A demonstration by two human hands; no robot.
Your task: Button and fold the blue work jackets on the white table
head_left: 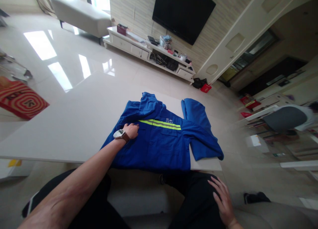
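Observation:
A blue work jacket point(154, 146) with a yellow-green and grey reflective stripe lies spread on the white table point(62, 123), its lower hem at the front edge. My left hand point(131, 131), with a watch on the wrist, rests on the jacket just under the stripe's left end; its fingers look slightly bent and hold nothing visible. My right hand point(222, 199) lies on my right thigh, fingers spread and holding nothing. Another folded blue cloth point(196, 111) sits at the table's right end, partly under the jacket's sleeve.
A red patterned paper bag point(23, 100) stands at the left. Beyond the table are a white TV cabinet point(129, 45) with clutter, a wall-mounted TV point(184, 14) and a light bench point(79, 15). A grey chair point(284, 118) is at the right.

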